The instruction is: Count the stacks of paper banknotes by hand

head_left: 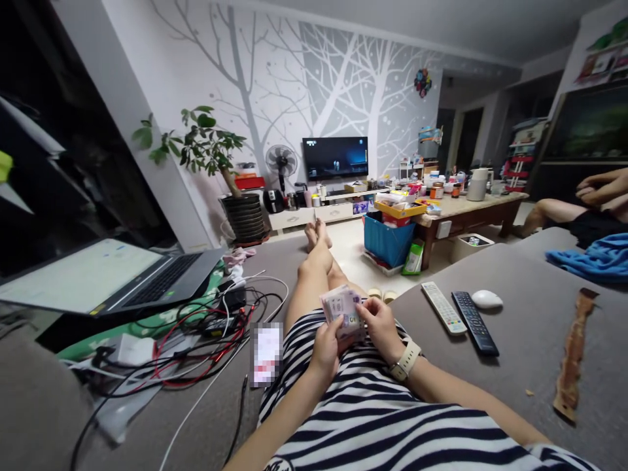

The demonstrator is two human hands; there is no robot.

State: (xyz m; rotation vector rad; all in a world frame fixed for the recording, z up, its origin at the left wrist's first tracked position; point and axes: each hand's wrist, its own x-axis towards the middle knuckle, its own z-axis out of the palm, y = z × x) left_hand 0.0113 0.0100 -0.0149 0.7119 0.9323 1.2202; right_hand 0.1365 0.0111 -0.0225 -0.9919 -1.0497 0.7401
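A small stack of purplish banknotes (342, 307), with a figure 5 showing on one, is held above my lap. My left hand (328, 343) grips the stack from below, its thumb lying across the front. At the stack's right edge, the thumb and fingers of my right hand (381, 324) pinch a note. That wrist wears a watch with a pale band (406, 360). Under both hands is striped black-and-white clothing (363, 399) over my outstretched legs. How many notes there are I cannot make out.
Left of me are a laptop (161, 275), tangled cables (210, 333) and a blurred-out phone-like rectangle (266, 353). To the right lie a white remote (443, 309), a black remote (474, 324), a white mouse (487, 299) and a brown strip (576, 356). Another person (579, 209) sits far right.
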